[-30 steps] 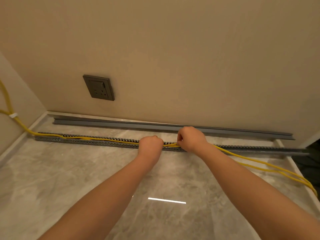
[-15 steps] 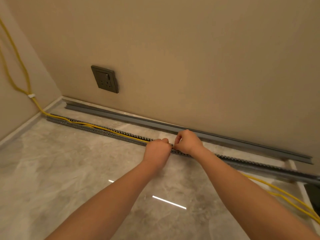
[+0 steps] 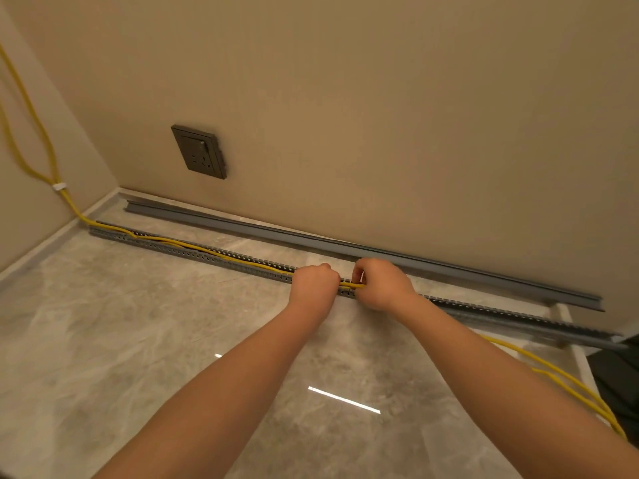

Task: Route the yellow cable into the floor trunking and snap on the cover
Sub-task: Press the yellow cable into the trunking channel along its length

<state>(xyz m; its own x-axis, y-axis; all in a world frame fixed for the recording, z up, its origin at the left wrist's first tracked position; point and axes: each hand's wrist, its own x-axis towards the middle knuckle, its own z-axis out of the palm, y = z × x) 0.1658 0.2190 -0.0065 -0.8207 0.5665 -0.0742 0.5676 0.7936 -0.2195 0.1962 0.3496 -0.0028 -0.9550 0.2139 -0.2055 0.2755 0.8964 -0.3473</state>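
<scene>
Yellow cable [image 3: 351, 286]: now showing between the hands, unseen there before.
Left hand [image 3: 314, 285]: clenching the cable over the trunking [image 3: 193, 256].
Right hand [image 3: 383, 288]: pinching it; rightward, the cable is trailing outside the trunking.

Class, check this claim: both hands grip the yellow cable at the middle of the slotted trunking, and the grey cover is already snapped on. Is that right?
No. In the head view the grey cover lies loose on the floor along the wall, behind the open slotted trunking. The rest holds: the left hand and right hand grip the yellow cable at the trunking's middle.
</scene>
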